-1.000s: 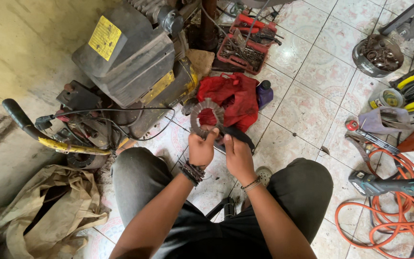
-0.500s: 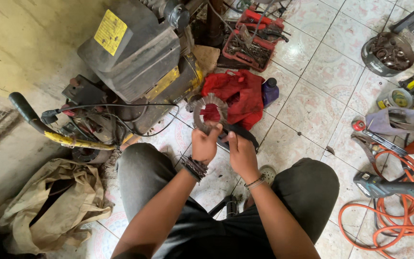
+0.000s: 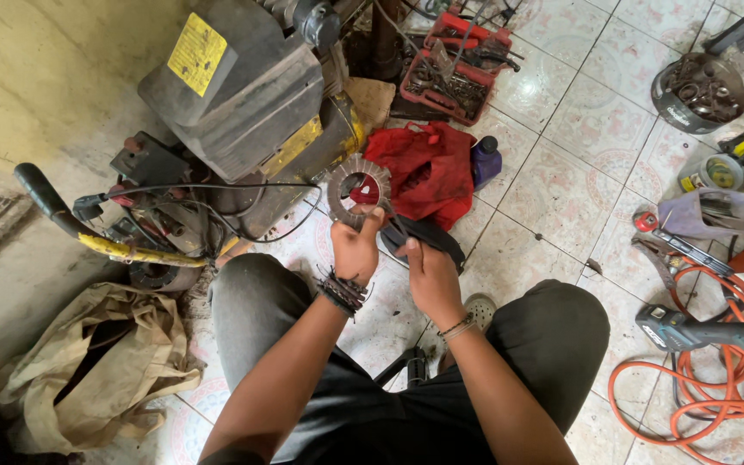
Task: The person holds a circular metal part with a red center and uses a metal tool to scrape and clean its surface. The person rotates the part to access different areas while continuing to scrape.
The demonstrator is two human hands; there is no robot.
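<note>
The person sits on the tiled floor (image 3: 553,172) with knees spread, both forearms reaching toward the middle of the view. The left hand (image 3: 356,250) holds up a round toothed metal ring (image 3: 359,191) with an open centre; its fingers are curled and the thumb presses against the ring's lower edge, pinching it so the ring stands roughly upright just above the hand. The right hand (image 3: 430,274) sits just beside the left, slightly nearer and to the right, its fingers closed around a dark strip of cloth or rubber (image 3: 428,237) that runs from the ring's lower right out past the knuckles. Whether that strip touches the ring cannot be told. Both wrists wear bracelets. Just beyond the ring lies a crumpled red cloth (image 3: 428,168), with a small purple bottle (image 3: 486,159) against its right side. Farther off is a red tray of sockets and tools (image 3: 458,60). To the far left stands a bulky grey machine (image 3: 234,95) with a yellow label, wires and a yellow-wrapped handle at its near left. A tan canvas bag (image 3: 96,370) slumps at the near left. At the near right an orange cord (image 3: 708,379) coils around a power tool (image 3: 708,331), and a round tin of metal parts (image 3: 699,90) sits at the far right.
</note>
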